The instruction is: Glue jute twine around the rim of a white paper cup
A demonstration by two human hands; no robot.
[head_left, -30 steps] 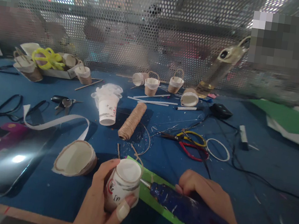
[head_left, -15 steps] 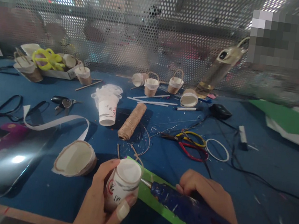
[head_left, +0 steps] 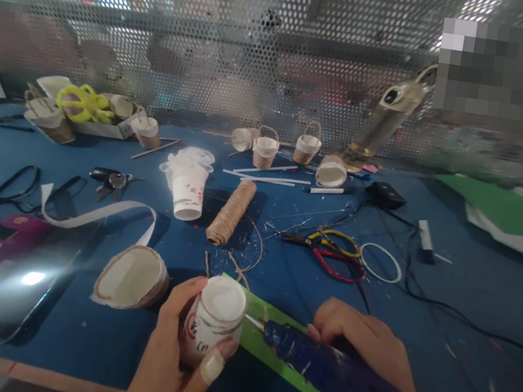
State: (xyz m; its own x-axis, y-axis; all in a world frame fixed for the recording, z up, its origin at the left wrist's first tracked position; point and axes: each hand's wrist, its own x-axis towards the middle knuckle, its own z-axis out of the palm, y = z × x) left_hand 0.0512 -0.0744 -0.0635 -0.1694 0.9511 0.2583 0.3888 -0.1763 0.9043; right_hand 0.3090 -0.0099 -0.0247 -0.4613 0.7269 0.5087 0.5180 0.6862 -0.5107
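My left hand (head_left: 181,353) is closed round a small white paper cup (head_left: 210,331) with red and black printing, its recessed base facing up. In my right hand (head_left: 358,336) is a dark blue hot glue gun (head_left: 317,356), whose metal nozzle points left at the cup's upper rim, touching or very near it. The gun's body hides part of the right hand's fingers. Beneath both lies a green paper strip (head_left: 286,368). Left of the cup sits a twine-wrapped cup (head_left: 133,278) with a white lining, and beyond it a roll of brown twine (head_left: 231,212).
Scissors (head_left: 338,252) with red and yellow handles lie beyond my right hand. Another white cup (head_left: 188,195) stands upside down behind. Small baskets (head_left: 265,152), glue sticks (head_left: 268,177) and a bottle (head_left: 381,122) line the back. Cables, keys (head_left: 116,182) and white ribbon (head_left: 98,215) lie around.
The cup in my left hand has shifted very slightly left. The glue gun stays almost still, with its nozzle at the rim.
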